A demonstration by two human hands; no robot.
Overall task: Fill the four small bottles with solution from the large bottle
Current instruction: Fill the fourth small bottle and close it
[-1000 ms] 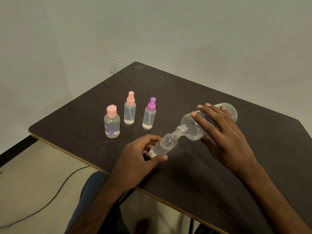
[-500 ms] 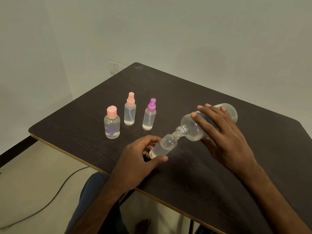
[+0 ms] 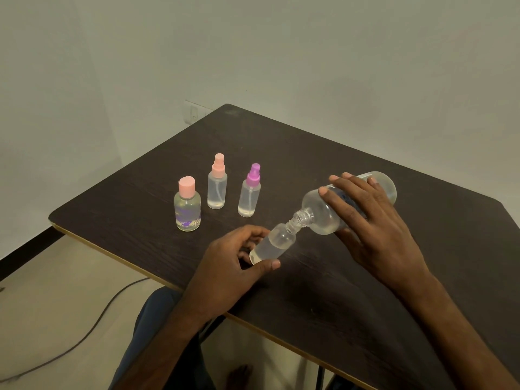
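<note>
The dark wood surface (image 3: 337,291) shows its near edge running diagonally just below the left hand (image 3: 225,274), and bare room lies to the right and behind the bottles. Near the left edge stand three capped small bottles, apart from each other: a round pink-capped bottle (image 3: 187,209), a pink-topped spray bottle (image 3: 217,187) and a purple-topped spray bottle (image 3: 249,195). The left hand's grip, thumb and fingers curled, holds the uncapped small bottle (image 3: 274,243) tilted, partly filled with clear liquid. The right hand (image 3: 374,235), fingers spread over the top, grasps the large bottle (image 3: 323,218) tipped down-left, its threaded neck meeting the small bottle's mouth.
</note>
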